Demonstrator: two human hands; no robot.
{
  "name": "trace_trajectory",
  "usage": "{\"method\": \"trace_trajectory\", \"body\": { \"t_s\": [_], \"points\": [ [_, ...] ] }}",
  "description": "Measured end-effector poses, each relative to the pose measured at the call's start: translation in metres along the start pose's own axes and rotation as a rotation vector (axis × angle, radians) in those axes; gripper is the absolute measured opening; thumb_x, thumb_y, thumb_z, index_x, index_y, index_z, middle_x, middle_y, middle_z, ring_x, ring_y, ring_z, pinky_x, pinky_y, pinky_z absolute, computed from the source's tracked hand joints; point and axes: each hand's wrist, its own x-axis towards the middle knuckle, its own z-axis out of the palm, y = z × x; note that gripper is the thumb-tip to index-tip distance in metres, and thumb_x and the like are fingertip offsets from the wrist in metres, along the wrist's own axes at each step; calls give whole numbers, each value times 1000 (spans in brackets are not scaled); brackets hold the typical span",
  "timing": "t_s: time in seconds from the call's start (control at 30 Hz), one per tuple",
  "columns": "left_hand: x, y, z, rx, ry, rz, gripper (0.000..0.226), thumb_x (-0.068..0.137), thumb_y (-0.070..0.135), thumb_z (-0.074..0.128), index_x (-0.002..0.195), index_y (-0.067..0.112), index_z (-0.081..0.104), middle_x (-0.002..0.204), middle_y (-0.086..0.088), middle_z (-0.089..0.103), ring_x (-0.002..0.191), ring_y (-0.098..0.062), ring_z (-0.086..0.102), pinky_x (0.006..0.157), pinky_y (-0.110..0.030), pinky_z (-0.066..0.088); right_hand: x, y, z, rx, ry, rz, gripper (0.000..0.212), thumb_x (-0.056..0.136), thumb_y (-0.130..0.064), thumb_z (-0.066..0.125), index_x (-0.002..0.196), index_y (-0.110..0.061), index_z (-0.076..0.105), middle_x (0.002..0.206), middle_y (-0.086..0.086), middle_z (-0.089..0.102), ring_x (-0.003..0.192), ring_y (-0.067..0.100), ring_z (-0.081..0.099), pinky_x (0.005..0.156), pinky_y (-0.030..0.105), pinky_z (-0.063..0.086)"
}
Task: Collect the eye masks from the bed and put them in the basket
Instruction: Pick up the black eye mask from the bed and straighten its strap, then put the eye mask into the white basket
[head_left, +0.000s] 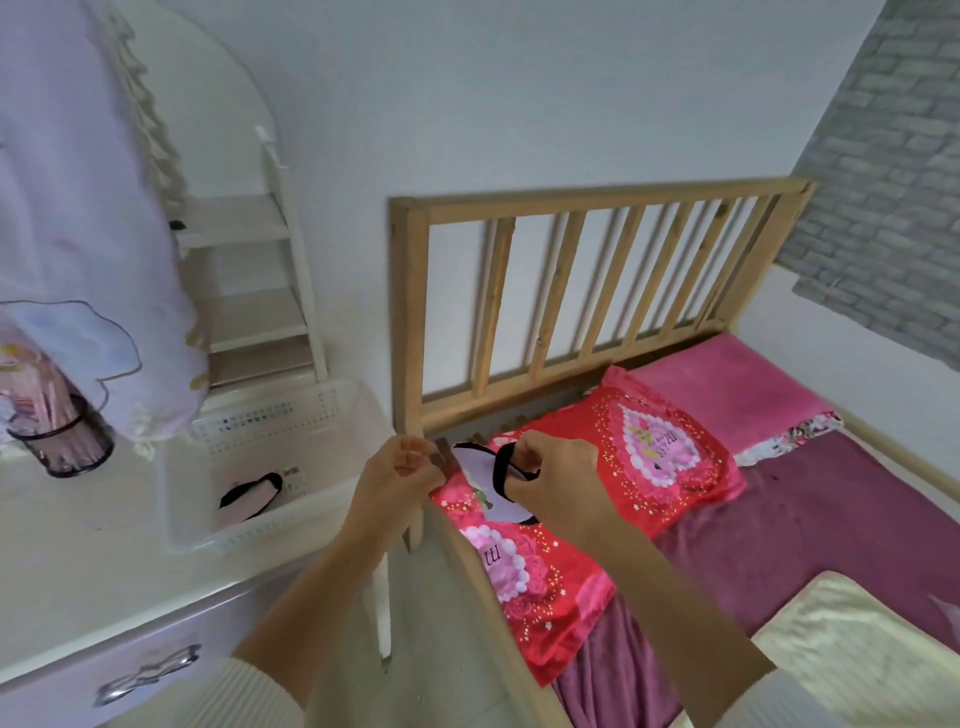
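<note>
A pale lilac eye mask (485, 480) with black edging and a black strap hangs between my two hands, above the red pillow (613, 467) at the bed's head corner. My left hand (400, 470) pinches its left end. My right hand (550, 478) grips the black strap on its right side. A white plastic basket (332, 410) stands on the dresser to the left. Inside it lies one pink eye mask (249, 499) with black trim.
The wooden slatted headboard (587, 291) rises behind the pillows. A pink pillow (727, 384), a purple blanket (805, 525) and a cream cushion (852, 654) lie on the bed. The white dresser (78, 566) carries a mesh cup (67, 441) and a shelf unit (254, 296).
</note>
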Motion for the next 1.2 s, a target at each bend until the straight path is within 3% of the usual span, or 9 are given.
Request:
{"method": "trace_trajectory", "body": {
  "t_s": [0.1, 0.23, 0.33, 0.43, 0.7, 0.83, 0.93, 1.03, 1.2],
  "points": [
    [1, 4, -8, 84, 33, 140, 16, 77, 21, 69, 70, 35, 68, 62, 13, 69, 57, 3, 61, 53, -8, 42, 7, -9, 13, -127, -32, -54, 36, 72, -14, 62, 53, -27, 34, 46, -10, 32, 48, 9, 32, 82, 32, 24],
    [4, 4, -19, 138, -143, 37, 21, 68, 50, 68, 54, 35, 73, 51, 9, 63, 53, -10, 54, 56, -26, 41, 15, -24, 33, -200, -97, -116, 20, 78, -25, 59, 64, -26, 44, 59, -6, 56, 62, 20, 47, 98, 35, 23],
    [7, -2, -31, 30, -196, -78, 15, 72, 36, 74, 62, 26, 78, 52, -2, 57, 57, -20, 43, 52, -28, 32, 18, -37, 50, -193, -122, -158, 12, 81, -32, 57, 73, -24, 53, 65, -5, 63, 66, 16, 55, 101, 35, 18],
    [9, -6, -50, -70, -123, -166, 13, 76, 24, 76, 65, 18, 78, 56, -2, 61, 54, -16, 47, 46, -20, 37, 23, -44, 63, -229, -131, -181, 9, 82, -27, 56, 81, -21, 62, 71, -7, 66, 68, 13, 54, 104, 38, 20],
    [14, -25, -106, -446, 177, -413, 11, 84, 21, 70, 78, 14, 65, 78, -3, 65, 74, -15, 53, 66, -29, 44, 32, -65, 102, 204, -26, 0, 10, 77, -11, 65, 69, -18, 65, 62, -4, 63, 61, 18, 58, 62, 35, 45],
    [23, -36, -126, -660, 225, -512, 9, 82, 16, 72, 82, 12, 64, 73, -2, 64, 65, -11, 54, 55, -23, 44, 37, -79, 128, 465, 15, 164, 15, 76, -4, 70, 67, -16, 68, 64, 8, 69, 60, 26, 61, 59, 42, 51],
    [29, -46, -139, -748, 246, -552, 10, 82, 15, 72, 86, 11, 64, 73, -2, 63, 60, -10, 53, 42, -19, 42, 47, -82, 137, 683, 34, 289, 22, 75, 1, 73, 65, -17, 67, 60, 9, 65, 55, 19, 57, 60, 37, 46],
    [35, -56, -149, -664, 201, -515, 14, 80, 22, 74, 87, 13, 66, 76, -2, 66, 66, -11, 55, 46, -20, 44, 63, -80, 144, 748, -82, 302, 9, 74, 0, 75, 72, -6, 69, 65, 14, 66, 55, 19, 57, 61, 33, 46],
    [60, -61, -159, -416, 172, -409, 18, 80, 35, 71, 81, 18, 66, 83, -4, 67, 82, -15, 57, 70, -28, 44, 102, -72, 157, 738, -255, 331, 14, 75, 0, 75, 83, 7, 68, 72, 17, 67, 51, 14, 58, 52, 21, 48]
  ]
}}
